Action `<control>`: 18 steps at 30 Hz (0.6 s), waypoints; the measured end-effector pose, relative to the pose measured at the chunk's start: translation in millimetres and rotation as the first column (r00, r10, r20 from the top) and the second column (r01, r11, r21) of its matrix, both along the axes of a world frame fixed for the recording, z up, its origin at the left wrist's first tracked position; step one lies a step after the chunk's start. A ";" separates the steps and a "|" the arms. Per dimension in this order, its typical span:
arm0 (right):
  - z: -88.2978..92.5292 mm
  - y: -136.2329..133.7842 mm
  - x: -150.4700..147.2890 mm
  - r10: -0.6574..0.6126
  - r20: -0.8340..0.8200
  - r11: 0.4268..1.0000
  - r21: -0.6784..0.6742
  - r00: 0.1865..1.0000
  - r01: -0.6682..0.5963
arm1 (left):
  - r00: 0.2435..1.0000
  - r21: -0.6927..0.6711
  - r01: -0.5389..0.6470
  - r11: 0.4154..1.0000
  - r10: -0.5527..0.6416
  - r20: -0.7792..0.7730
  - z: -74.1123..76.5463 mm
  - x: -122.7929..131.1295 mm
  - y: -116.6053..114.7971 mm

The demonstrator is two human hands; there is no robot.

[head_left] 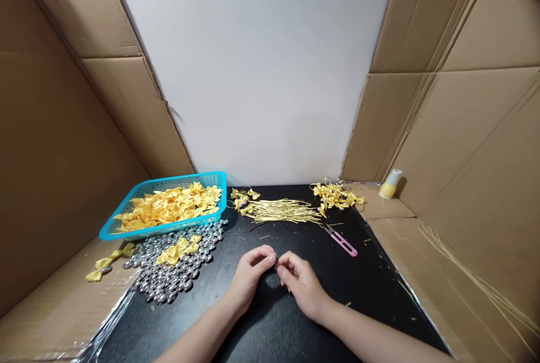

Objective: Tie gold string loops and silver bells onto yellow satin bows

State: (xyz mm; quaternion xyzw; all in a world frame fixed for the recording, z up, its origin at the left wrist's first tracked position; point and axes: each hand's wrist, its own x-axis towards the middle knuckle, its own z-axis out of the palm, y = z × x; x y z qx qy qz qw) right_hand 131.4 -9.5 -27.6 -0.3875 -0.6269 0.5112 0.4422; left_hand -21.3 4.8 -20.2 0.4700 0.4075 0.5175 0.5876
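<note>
1. Head view, and centre bench [152, 329] the left hand [253, 267] meets the right hand [301, 281], fingertips drawn together; anything between them is too small to tell.
2. Finished, by the look of it: corded yellow bows [337, 196] heaped far right.
3. Plenty left, I'd judge: loose satin bows [172, 205] fill the blue basket [223, 194], silver beads [164, 281] spread beside it, gold cords [287, 211] stacked ahead.

Brown cardboard panels [405, 31] stand either side of a pale wall [257, 65].
</note>
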 end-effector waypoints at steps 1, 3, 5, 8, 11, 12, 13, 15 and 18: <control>0.7 -1.0 -0.1 0.011 0.001 1.000 -0.002 1.000 -0.011 | 1.000 -0.011 0.019 1.000 -0.019 0.008 -0.5 0.2 -0.9; 2.0 -2.7 -0.3 0.024 0.003 1.000 -0.005 1.000 -0.024 | 0.998 -0.042 0.059 0.997 -0.058 0.031 -1.1 0.7 -2.4; 2.9 -3.6 -0.5 0.029 0.006 1.000 -0.008 1.000 -0.029 | 0.995 -0.074 0.087 0.994 -0.083 0.054 -1.1 1.0 -3.3; 4.5 -3.5 -0.7 0.040 0.007 0.999 -0.028 0.999 -0.040 | 0.994 -0.106 0.089 0.990 -0.082 0.067 -0.9 1.2 -3.3; 6.2 -3.3 -1.4 0.044 0.008 0.997 -0.067 0.999 -0.043 | 0.996 -0.107 0.074 0.991 -0.069 0.049 -1.7 0.9 -2.9; 6.5 -3.3 -1.8 0.043 0.011 0.996 -0.073 0.999 -0.043 | 0.997 -0.104 0.074 0.992 -0.070 0.044 -2.3 0.7 -2.9; 6.7 -3.3 -2.1 0.040 0.013 0.997 -0.072 0.999 -0.039 | 0.996 -0.103 0.079 0.992 -0.075 0.043 -2.9 0.6 -2.9; 6.3 -3.3 -2.7 0.035 0.017 0.997 -0.064 0.999 -0.034 | 0.994 -0.109 0.102 0.989 -0.096 0.054 -4.3 0.7 -3.3; 4.8 -3.0 -3.3 0.034 0.019 0.998 -0.062 0.999 -0.033 | 0.991 -0.116 0.122 0.986 -0.115 0.066 -5.9 1.1 -3.6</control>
